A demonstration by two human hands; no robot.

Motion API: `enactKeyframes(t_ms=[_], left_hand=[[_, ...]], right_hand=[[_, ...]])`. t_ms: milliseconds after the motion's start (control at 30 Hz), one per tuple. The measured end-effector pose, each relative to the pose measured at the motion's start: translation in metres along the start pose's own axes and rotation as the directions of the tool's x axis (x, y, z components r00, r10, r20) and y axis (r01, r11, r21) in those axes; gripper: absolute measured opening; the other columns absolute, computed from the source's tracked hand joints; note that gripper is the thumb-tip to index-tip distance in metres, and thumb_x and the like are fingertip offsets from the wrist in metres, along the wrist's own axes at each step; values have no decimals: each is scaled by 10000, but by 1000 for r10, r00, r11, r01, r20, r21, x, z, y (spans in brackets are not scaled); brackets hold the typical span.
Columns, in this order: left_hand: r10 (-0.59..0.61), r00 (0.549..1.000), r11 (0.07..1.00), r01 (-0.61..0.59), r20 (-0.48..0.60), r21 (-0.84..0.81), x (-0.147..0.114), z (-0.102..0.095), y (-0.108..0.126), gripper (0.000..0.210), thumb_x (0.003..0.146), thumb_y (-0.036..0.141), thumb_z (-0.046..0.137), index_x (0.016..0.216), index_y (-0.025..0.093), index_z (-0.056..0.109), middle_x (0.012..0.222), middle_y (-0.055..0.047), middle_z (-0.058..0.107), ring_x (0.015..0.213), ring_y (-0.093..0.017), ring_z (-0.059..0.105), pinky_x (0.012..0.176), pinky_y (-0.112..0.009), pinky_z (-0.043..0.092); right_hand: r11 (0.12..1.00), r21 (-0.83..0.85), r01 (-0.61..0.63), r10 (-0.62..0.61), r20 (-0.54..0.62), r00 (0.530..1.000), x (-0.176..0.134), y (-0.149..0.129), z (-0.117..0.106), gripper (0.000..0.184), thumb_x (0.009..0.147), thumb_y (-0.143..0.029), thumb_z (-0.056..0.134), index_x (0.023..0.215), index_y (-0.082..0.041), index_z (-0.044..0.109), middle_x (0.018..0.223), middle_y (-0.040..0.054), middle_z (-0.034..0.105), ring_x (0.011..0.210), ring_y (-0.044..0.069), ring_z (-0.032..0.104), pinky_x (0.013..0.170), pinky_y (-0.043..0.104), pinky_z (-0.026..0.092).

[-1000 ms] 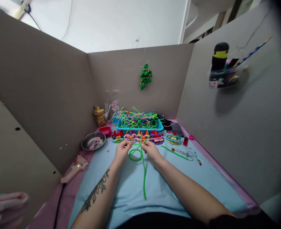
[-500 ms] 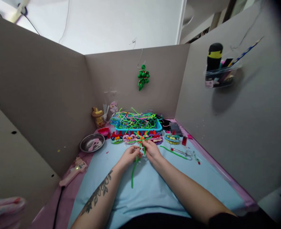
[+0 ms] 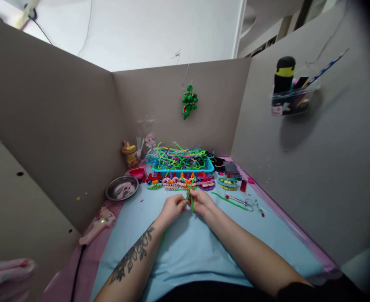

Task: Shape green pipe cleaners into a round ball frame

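Green pipe-cleaner bundle (image 3: 189, 188) sits between the hands, nearer the row of fuzzy lion-like heads (image 3: 171, 183) than the wearer; right hand (image 3: 202, 202) pinches it near the crossing; left hand (image 3: 173, 207), fingers drawn narrow, pinches a strand just below; arms splay star-like (no single long axis), two pointing away toward the heads, one leftward, one back toward the wearer; a green end shows beside the left forearm (image 3: 137, 256).
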State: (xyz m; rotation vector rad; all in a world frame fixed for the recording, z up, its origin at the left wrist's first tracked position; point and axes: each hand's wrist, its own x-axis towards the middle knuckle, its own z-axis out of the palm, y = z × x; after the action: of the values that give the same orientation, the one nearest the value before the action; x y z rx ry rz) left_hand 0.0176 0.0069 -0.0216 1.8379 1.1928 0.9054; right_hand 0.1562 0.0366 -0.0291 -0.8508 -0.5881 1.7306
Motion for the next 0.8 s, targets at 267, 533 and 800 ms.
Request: enactKeyframes(t_ms=[267,533,800], left_hand=[[11,1000,999,-10,-25,39,-3,-4,6,150,728,242,458,616,173,532,547,18,586,520,-111,507,532,-219,360],[-219,951,818,301,218,-490,-7,-7,12,362,730,476,546,861,139,553,731,-46,636,579,-123,587,573,-245,417],[-208,927,771,353,313,-531,-8,-8,5,380,590,430,717,733,121,549,666,-22,607,497,-65,505,515,-209,383]], right_hand=[[1000,-18,8,-8,-19,1000,-4,-2,3,134,705,-136,570,616,-186,485,493,-23,526,459,125,486,501,266,401],[973,-106,207,-216,-83,973,-6,-3,6,308,548,-313,733,540,-188,452,486,-44,483,468,103,432,497,249,331],[947,-167,276,-312,-258,914,-11,-16,4,323,515,-350,718,554,-195,437,531,-40,501,553,116,464,553,257,342]])
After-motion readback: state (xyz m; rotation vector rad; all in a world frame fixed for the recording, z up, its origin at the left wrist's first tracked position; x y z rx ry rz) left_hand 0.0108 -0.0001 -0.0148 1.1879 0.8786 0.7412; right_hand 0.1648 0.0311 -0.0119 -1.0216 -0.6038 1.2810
